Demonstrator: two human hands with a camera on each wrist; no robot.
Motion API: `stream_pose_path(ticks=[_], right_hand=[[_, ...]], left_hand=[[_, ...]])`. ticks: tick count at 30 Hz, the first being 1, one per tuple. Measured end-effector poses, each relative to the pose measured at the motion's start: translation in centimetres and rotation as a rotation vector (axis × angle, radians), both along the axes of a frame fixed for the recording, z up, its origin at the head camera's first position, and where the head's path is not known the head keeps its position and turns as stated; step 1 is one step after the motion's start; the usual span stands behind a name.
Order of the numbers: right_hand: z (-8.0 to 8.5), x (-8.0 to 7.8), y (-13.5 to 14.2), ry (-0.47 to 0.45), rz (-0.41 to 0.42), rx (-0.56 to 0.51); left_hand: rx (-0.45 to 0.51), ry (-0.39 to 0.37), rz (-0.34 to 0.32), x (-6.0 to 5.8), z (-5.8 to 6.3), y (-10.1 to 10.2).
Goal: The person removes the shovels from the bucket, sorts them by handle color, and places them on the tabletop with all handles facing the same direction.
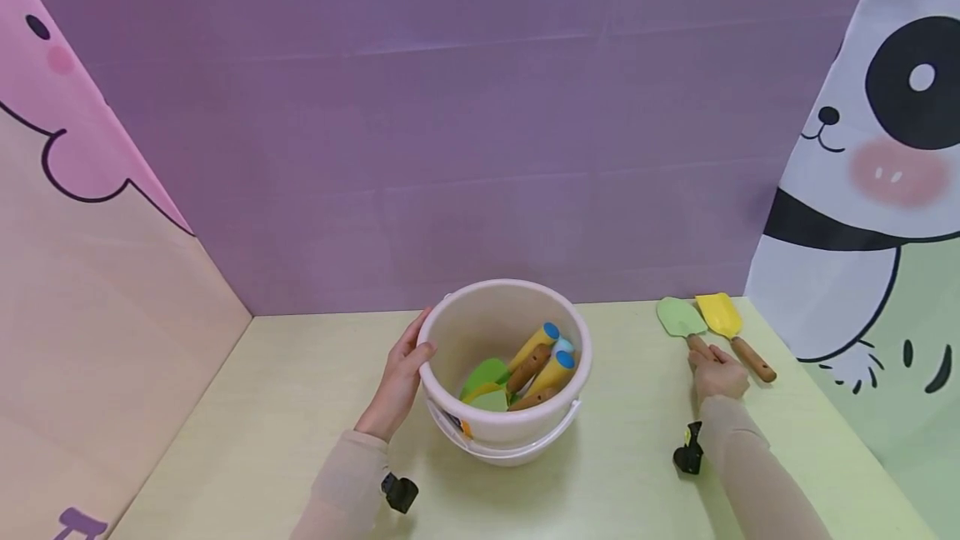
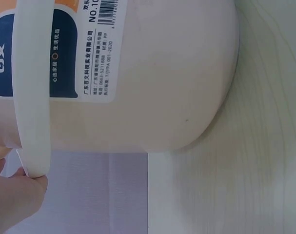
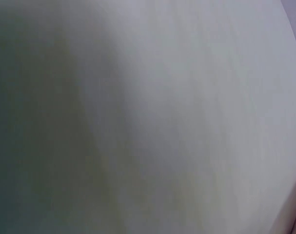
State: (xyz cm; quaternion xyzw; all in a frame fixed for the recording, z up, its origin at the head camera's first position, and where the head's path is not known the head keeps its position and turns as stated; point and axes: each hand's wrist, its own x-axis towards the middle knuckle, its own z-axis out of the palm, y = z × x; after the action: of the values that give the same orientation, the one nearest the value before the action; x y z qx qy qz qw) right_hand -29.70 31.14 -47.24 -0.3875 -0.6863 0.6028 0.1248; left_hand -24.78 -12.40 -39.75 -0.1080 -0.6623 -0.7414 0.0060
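A pale pink-white bucket [image 1: 480, 323] stands at the middle of the table, its handle hanging down on the near side. My left hand [image 1: 400, 382] holds the bucket's left rim, thumb over the edge and fingers along the outer wall. At the right, my right hand [image 1: 718, 375] grips the wooden handle of a toy shovel with a light green blade [image 1: 681, 317]. Just right of it lies a yellow shovel [image 1: 720, 315] with a wooden handle. The right wrist view shows mostly blurred tabletop, with a sliver of hand at the lower right corner.
Inside the bucket lie several toy tools with wooden handles [image 1: 528, 367], yellow handles with blue ends [image 1: 555, 372], and green blades [image 1: 491, 371]. A purple wall [image 1: 480, 123] rises behind the table [image 1: 300, 407]. Printed side panels, one with a panda [image 1: 840, 190], flank it.
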Motion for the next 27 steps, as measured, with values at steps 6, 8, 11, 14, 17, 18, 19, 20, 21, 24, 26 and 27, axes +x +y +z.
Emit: stream_pose_path(ticks=[6,8,11,14,17,18,19,20,21,24,26,27], right_hand=[[0.15,0.07,-0.15,0.015,0.002,0.012],[0.03,0.05,-0.13,0.025,0.006,0.011],[-0.09,0.03,-0.12,0.034,0.007,0.019],[-0.1,0.03,-0.11,0.028,0.005,0.029],[-0.06,0.03,-0.15,0.023,0.005,0.022],[-0.05,0.03,-0.16,0.02,0.005,0.016],[-0.05,0.02,-0.16,0.021,0.003,0.007],[-0.07,-0.01,-0.15,0.029,0.0,-0.008],[-0.09,-0.02,-0.13,0.032,0.001,-0.016],[-0.27,0.02,-0.05,0.033,0.012,-0.024],[-0.45,0.1,0.01,0.034,0.019,-0.024],[-0.54,0.14,0.03,0.03,0.023,-0.019]], left_hand=[[0.009,-0.004,0.0,-0.04,-0.07,0.01],[0.014,-0.003,0.004,-0.06,-0.1,0.01],[0.013,0.0,0.004,-0.08,-0.15,-0.01],[0.008,0.003,0.0,-0.09,-0.19,-0.01],[0.01,0.004,-0.002,-0.09,-0.22,-0.01],[0.011,0.005,-0.004,-0.09,-0.23,-0.01],[0.011,0.008,-0.005,-0.09,-0.23,-0.01],[0.012,0.007,-0.006,-0.09,-0.25,0.0],[0.011,0.007,-0.004,-0.11,-0.28,0.01],[0.012,0.007,0.0,-0.13,-0.37,0.06],[0.011,0.005,0.003,-0.14,-0.43,0.1],[0.007,0.007,0.001,-0.14,-0.45,0.11]])
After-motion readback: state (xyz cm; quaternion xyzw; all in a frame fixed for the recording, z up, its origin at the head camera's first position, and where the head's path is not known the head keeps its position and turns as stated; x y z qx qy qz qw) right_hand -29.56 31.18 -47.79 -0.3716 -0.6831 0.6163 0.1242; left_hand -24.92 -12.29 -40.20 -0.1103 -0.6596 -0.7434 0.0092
